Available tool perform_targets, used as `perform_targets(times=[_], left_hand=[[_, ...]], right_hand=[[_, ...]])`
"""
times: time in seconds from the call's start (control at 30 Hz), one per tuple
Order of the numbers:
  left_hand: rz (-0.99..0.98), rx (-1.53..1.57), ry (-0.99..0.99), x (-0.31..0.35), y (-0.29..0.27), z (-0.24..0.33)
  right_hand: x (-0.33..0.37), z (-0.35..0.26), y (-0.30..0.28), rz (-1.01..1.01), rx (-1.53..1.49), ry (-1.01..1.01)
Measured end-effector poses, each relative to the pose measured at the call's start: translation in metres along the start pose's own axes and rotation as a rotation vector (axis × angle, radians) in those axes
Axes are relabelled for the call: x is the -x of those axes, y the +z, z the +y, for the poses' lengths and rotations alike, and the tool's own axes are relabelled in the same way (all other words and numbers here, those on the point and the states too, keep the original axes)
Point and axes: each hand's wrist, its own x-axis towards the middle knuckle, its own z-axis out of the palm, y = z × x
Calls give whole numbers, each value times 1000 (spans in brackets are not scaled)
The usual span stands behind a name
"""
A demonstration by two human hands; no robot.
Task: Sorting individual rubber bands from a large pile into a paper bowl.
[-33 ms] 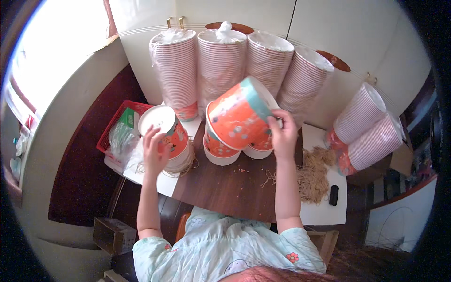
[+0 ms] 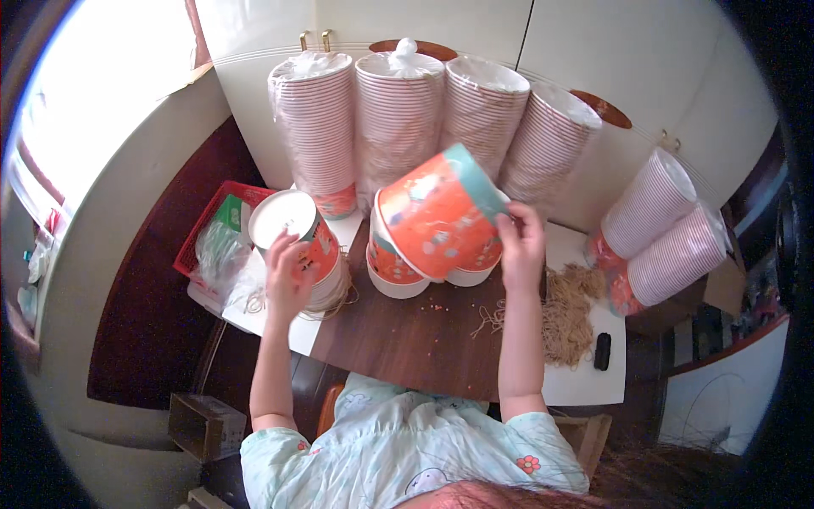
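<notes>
My right hand (image 2: 521, 242) grips the teal base end of a large orange paper bucket (image 2: 441, 216). That bucket is tilted over two other orange paper buckets (image 2: 397, 270), which stand upside down side by side on the table and are partly hidden behind it. My left hand (image 2: 288, 276) has its fingers apart, in front of an inverted orange bucket (image 2: 284, 216) with a white base, the top of a stack at the left. Whether those fingertips touch the bucket is unclear. Loops of thin string (image 2: 349, 297) lie around that stack's foot.
Tall plastic-wrapped stacks of paper buckets (image 2: 398, 127) line the back, with two more wrapped stacks (image 2: 649, 204) leaning at the right. A tan string bundle (image 2: 568, 318) and a small black object (image 2: 603, 352) lie at the right. A red basket (image 2: 193, 233) sits far left.
The tilted bucket has shifted slightly right with my right hand and turned a little. My left hand has moved a little right and down across the front of the left stack.
</notes>
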Motion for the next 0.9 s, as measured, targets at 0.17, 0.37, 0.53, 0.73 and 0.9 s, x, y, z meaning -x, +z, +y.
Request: perform_targets(times=[0.17, 0.37, 0.53, 0.73, 0.9], left_hand=[[-442, 935, -522, 14, 38, 62], [-468, 993, -486, 47, 83, 105], [-558, 1062, -725, 55, 91, 110], [-619, 975, -782, 56, 89, 112], [-631, 796, -601, 55, 83, 120]], right_hand=[[39, 14, -56, 88, -449, 451], [106, 44, -70, 67, -610, 815], [138, 74, -86, 162, -525, 876], [140, 76, -94, 82, -293, 766], [112, 34, -89, -89, -230, 613]])
